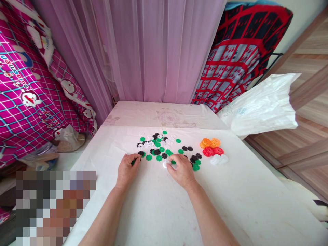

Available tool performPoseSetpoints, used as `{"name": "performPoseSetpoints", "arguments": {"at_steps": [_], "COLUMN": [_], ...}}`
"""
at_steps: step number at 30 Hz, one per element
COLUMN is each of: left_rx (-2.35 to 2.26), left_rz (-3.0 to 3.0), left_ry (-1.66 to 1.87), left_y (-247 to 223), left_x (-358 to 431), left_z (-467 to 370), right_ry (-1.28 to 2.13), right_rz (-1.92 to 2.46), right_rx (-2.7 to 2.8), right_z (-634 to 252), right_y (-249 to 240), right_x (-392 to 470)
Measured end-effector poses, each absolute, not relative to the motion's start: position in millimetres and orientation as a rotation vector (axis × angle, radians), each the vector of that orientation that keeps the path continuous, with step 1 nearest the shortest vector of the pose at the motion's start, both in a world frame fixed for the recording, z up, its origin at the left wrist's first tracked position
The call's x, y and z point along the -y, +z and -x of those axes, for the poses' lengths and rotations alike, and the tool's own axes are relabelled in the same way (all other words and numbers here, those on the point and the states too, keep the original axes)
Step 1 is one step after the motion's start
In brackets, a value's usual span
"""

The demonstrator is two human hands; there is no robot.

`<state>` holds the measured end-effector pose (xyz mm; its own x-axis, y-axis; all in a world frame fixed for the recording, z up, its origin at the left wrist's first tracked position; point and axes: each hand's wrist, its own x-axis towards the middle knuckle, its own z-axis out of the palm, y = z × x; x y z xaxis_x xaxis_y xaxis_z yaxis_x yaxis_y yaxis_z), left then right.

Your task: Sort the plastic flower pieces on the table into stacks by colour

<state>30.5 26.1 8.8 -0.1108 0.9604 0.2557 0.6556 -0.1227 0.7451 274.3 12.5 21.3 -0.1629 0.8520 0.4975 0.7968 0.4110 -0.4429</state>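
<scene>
Small round discs with notched edges, like plastic snowflake building pieces, lie scattered across the white-covered table [159, 198]. Green discs [159, 158], black discs [157, 152] and white discs [148, 144] are mixed together in front of both hands. My left hand [128, 169] is at the near left edge of this spread, thumb and forefinger closed at a black disc [140, 154]. At the near middle, my right hand [182, 170] is curled, with thumb and forefinger tips on a white disc [164, 164]. Its palm hides some pieces underneath.
Sorted piles of orange discs [210, 142], red discs [213, 151] and white discs [219, 159] lie to the right. A white plastic bag [261, 106] stands at the table's right edge. Purple curtains [159, 51] hang behind; a pink patterned cloth [38, 89] hangs left.
</scene>
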Motion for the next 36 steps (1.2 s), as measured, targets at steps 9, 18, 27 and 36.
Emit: {"name": "performPoseSetpoints", "arguments": {"at_steps": [9, 18, 27, 36], "left_rx": [-1.793, -1.78, -1.755, -1.767], "left_rz": [-1.658, -1.499, -1.508, -1.502], "left_ry": [1.154, 1.215, 1.229, 1.205], "left_y": [6, 0, -2, 1], "left_x": [-26, -26, -26, -25], "left_z": [-31, -28, -28, -29], "right_ry": [0.099, 0.093, 0.049, 0.137], "right_rz": [1.416, 1.419, 1.395, 1.399], "right_rx": [1.967, 1.981, 2.022, 2.011], "right_z": [-275, -273, -271, -274], "right_y": [21, 21, 20, 24], "right_x": [-12, -12, -11, -11]}}
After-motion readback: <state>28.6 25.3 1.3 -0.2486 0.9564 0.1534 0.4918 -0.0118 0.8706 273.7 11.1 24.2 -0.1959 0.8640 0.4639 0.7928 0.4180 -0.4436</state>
